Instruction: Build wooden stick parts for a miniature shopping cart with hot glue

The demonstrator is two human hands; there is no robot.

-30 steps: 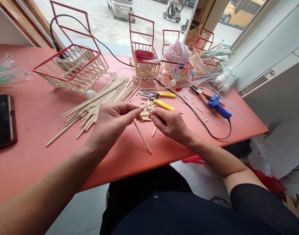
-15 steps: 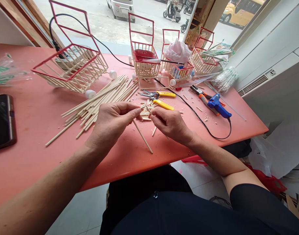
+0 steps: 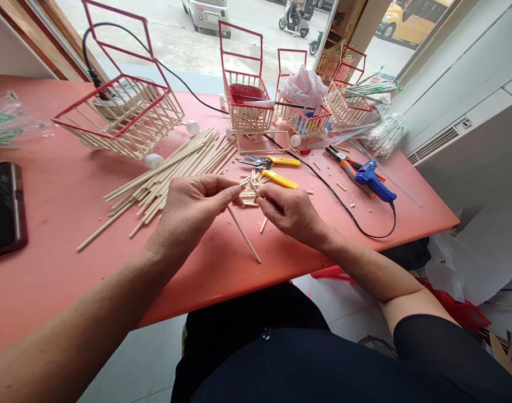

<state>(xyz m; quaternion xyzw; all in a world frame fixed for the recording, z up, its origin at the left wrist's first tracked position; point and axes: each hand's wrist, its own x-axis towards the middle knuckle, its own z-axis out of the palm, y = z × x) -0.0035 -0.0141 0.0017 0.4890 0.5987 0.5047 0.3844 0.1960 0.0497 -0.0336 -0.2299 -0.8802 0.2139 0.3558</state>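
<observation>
My left hand pinches a long wooden stick that slants down toward the front edge of the pink table. My right hand is closed on a short piece of stick, held close to the left fingertips. Both hands hover over a small heap of cut stick pieces. A spread of long sticks lies just left of my left hand. Yellow-handled cutters rest right behind my hands.
A large stick basket with a red frame lies tipped at the back left; three smaller ones stand at the back. A blue glue gun with black cord lies right. A dark phone sits far left. Bagged sticks are at back right.
</observation>
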